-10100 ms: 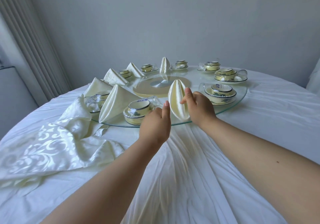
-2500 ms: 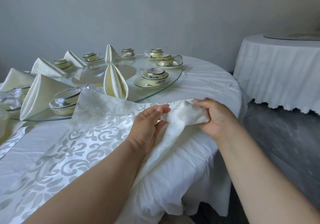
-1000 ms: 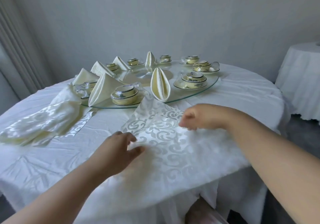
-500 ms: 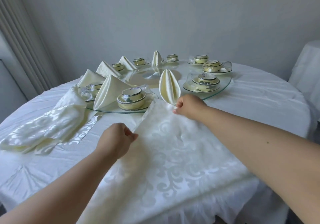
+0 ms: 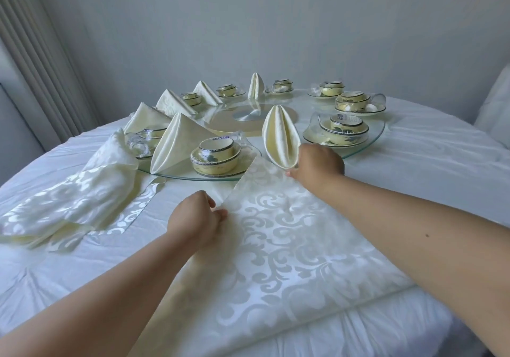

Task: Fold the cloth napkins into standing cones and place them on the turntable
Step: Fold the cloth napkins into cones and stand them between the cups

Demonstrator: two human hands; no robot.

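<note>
Damask napkin [image 5: 289, 249], cream with scroll pattern, lies spread flat on the tabletop [image 5: 430, 169] at the near edge, its near hem hanging just over that edge. Its far corner [image 5: 255, 161] points at the turntable [image 5: 367, 144] and slightly overlaps the glass rim. Left hand [image 5: 196, 223] pinches the napkin's left edge, fingers curled onto the cloth. Right hand [image 5: 317, 165] is at the far edge just right of the far corner, fingers curled down; looks like it grips the cloth, but the fingertips are hidden, so not certain. It sits touching or just in front of the nearest cone [image 5: 280, 137], which stands upright on the turntable rim. More cones stand round the left side of the turntable between stacked bowls [image 5: 215, 154]. Spare napkins [image 5: 74, 194] lie heaped toward the tabletop's left edge. Key relation: the held edge runs diagonally from the left hand, nearer the person, up to the far corner by the right hand, so the cloth lies between and below both hands. Judgement: the next fold likely brings one corner across; the right hand is nearest the standing cone and could knock it.
</note>
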